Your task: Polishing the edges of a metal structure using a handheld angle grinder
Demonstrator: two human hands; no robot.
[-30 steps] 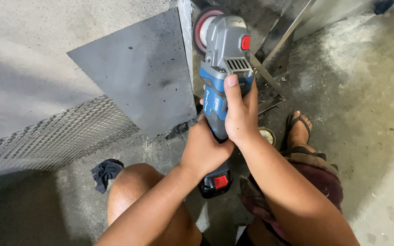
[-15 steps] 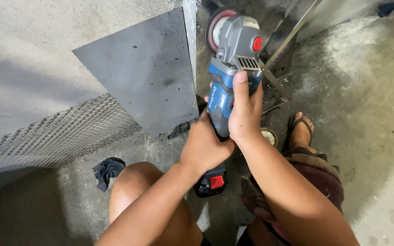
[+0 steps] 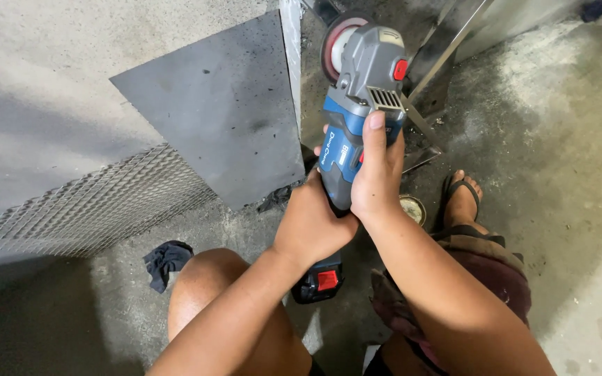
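Observation:
I hold a blue and grey cordless angle grinder [image 3: 362, 104] with both hands. My right hand [image 3: 377, 174] wraps the blue body from the right, thumb lying up toward the vent. My left hand [image 3: 313, 221] grips the rear of the handle, just above the black battery pack with a red tab [image 3: 319, 281]. The grinder's reddish disc [image 3: 336, 43] points away from me, beside the upright edge of a pale metal strip [image 3: 289, 63]. A dark grey metal sheet [image 3: 217, 118] lies flat to the left of the tool.
Expanded metal mesh [image 3: 85, 205] lies at the left on the concrete floor. A dark rag [image 3: 165, 261] sits by my left knee [image 3: 207, 289]. My sandalled right foot [image 3: 462, 202] is at the right, with a small round tin [image 3: 412, 207] next to it and angled metal bars [image 3: 447, 49] beyond.
The grinder and both hands have shifted to the right in view and slightly away, with the disc now nearer the upright metal strip. The grip stays the same.

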